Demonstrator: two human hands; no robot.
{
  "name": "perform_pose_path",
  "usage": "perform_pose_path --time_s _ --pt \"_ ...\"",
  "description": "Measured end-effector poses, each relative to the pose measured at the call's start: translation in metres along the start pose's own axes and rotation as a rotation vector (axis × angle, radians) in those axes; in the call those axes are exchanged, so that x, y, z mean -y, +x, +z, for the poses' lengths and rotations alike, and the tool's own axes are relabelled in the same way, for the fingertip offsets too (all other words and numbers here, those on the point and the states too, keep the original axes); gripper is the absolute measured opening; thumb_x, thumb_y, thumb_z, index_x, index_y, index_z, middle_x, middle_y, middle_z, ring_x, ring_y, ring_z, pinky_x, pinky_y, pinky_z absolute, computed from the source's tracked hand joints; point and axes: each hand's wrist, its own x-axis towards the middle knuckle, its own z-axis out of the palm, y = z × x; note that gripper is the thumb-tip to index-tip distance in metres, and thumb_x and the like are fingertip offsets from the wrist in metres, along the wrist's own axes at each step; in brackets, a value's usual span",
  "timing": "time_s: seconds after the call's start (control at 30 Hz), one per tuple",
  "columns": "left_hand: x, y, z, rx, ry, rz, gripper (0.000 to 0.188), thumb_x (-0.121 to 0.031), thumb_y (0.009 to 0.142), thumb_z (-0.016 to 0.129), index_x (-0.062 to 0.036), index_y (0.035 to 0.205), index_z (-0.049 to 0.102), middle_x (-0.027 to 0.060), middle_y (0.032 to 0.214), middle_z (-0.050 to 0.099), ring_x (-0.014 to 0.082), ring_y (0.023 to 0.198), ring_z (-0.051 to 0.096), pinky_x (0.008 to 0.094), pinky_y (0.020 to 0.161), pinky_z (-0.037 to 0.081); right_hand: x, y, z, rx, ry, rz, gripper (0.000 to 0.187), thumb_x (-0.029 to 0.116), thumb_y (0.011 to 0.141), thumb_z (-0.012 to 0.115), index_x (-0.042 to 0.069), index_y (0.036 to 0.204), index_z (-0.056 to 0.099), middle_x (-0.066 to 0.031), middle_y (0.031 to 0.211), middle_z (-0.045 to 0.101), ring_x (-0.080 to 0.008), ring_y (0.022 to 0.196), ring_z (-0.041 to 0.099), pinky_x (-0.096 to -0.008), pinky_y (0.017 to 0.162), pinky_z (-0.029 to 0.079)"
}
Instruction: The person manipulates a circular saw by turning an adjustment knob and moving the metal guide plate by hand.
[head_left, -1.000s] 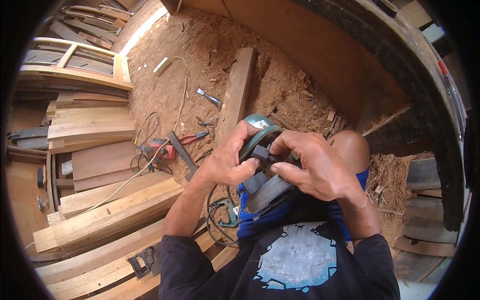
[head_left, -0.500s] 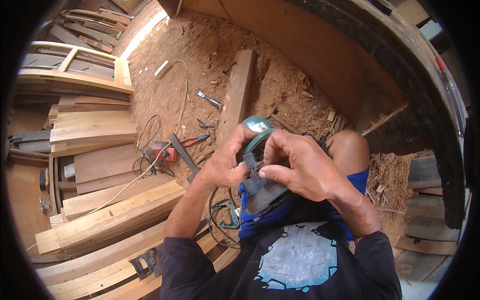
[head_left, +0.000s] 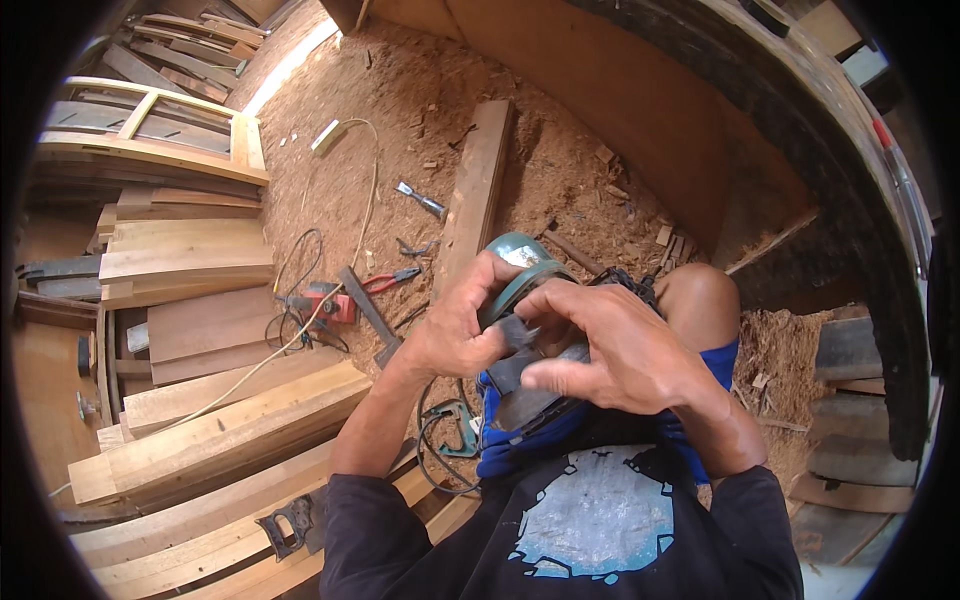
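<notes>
A green and black power tool [head_left: 517, 250] rests on my lap between my hands, its rounded green housing pointing away from me. My left hand [head_left: 455, 325] is closed on the tool's left side, its thumb against a dark block-shaped part [head_left: 516, 332]. Over the tool's right side is my right hand [head_left: 625, 350], its thumb and forefinger apart with a gap between them. The area between the fingertips is blurred, and its other fingers are partly hidden. A flat dark plate [head_left: 525, 408] of the tool lies below the hands.
Pliers with red handles [head_left: 385, 281], a chisel-like tool [head_left: 420, 199], a red power tool [head_left: 330, 303] and a wooden plank [head_left: 475, 190] lie on shavings. Stacked boards [head_left: 220, 430] with a handsaw [head_left: 287, 527] fill the left. A green clamp-shaped tool [head_left: 461, 430] sits by my leg.
My right thumb and forefinger have parted from a pinch at the dark part, and the hand has shifted slightly right. The tool has tilted a little; my left hand keeps its hold.
</notes>
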Motion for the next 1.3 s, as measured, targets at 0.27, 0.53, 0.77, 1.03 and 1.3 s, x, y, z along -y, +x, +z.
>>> perform_pose_path --time_s 0.27,0.53,0.77,1.03,1.3 --pt "-0.010 0.001 0.003 -0.011 0.124 -0.124 0.045 0.006 0.088 0.055 0.0013 0.133 0.052 0.0090 0.126 0.062 0.0112 0.117 0.060 0.0316 0.102 0.050 0.002 -0.011 0.007 -0.205 -0.347 0.063 0.031 0.016 0.091 0.076 -0.003 0.116 0.074 -0.0229 0.105 0.073 -0.0435 0.101 0.068 -0.0507 0.093 0.050" --pt "-0.029 -0.005 0.014 -0.206 0.295 -0.160 0.032 -0.001 0.085 0.065 -0.0012 0.117 0.062 0.0168 0.081 0.069 0.0288 0.071 0.070 0.0410 0.067 0.054 -0.003 -0.004 -0.004 -0.200 -0.211 0.027 0.022 0.004 0.090 0.068 -0.002 0.111 0.069 -0.0228 0.102 0.072 -0.0435 0.095 0.070 -0.0499 0.084 0.054" --pt "-0.033 -0.011 0.012 -0.167 0.395 0.080 0.046 -0.006 0.084 0.072 0.0010 0.127 0.056 0.0267 0.092 0.070 0.0458 0.082 0.073 0.0485 0.072 0.056 -0.009 0.008 0.003 -0.202 -0.244 0.010 0.017 -0.003 0.088 0.065 0.000 0.105 0.065 -0.0217 0.093 0.070 -0.0447 0.090 0.071 -0.0497 0.077 0.055" --pt "-0.036 -0.020 0.021 -0.243 0.423 0.135 0.062 -0.021 0.090 0.085 0.0011 0.136 0.050 0.0263 0.107 0.068 0.0499 0.095 0.069 0.0526 0.081 0.058 0.001 0.003 0.016 -0.248 -0.178 0.017 0.015 -0.007 0.088 0.066 0.001 0.100 0.061 -0.0190 0.085 0.068 -0.0405 0.079 0.071 -0.0456 0.070 0.055" --pt "-0.037 -0.021 0.014 -0.112 0.596 0.260 0.046 -0.012 0.087 0.084 -0.0101 0.127 0.061 0.0230 0.112 0.068 0.0451 0.099 0.069 0.0503 0.081 0.059 0.004 0.002 0.017 -0.294 -0.139 0.119 0.016 -0.004 0.091 0.070 0.000 0.099 0.057 -0.0177 0.081 0.066 -0.0386 0.078 0.070 -0.0444 0.067 0.053"
